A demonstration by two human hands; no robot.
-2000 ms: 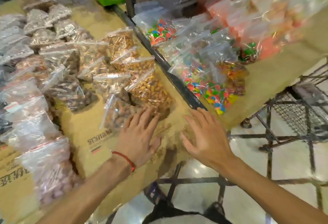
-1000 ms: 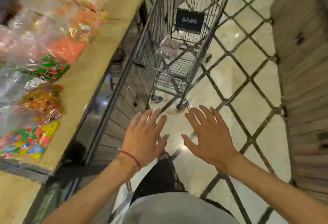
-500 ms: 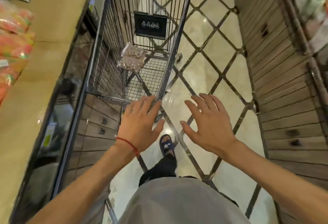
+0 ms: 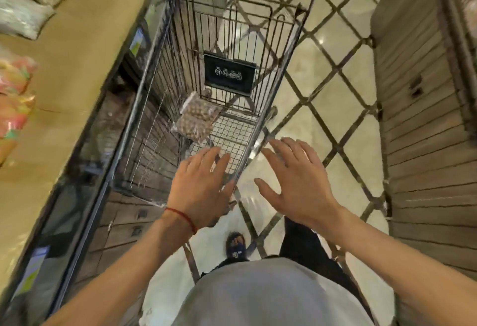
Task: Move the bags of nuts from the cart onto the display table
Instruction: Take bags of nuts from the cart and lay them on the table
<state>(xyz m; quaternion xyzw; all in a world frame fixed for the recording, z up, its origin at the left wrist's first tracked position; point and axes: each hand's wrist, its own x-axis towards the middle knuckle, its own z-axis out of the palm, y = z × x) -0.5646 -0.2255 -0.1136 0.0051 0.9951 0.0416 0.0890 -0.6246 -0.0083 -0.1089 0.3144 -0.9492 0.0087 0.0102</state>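
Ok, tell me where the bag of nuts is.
The bag of nuts lies in the cart on its wire floor, left of centre in the head view, below the black sign, beyond the left hand.

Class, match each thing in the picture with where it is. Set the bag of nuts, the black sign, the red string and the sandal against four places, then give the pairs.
Things:
1 bag of nuts
2 black sign
3 red string
4 sandal

Places:
A worn, down on the tiled floor
B lying on the cart bottom
C round the wrist of the left hand
D on the cart's far end

Pairs: 1-B; 2-D; 3-C; 4-A
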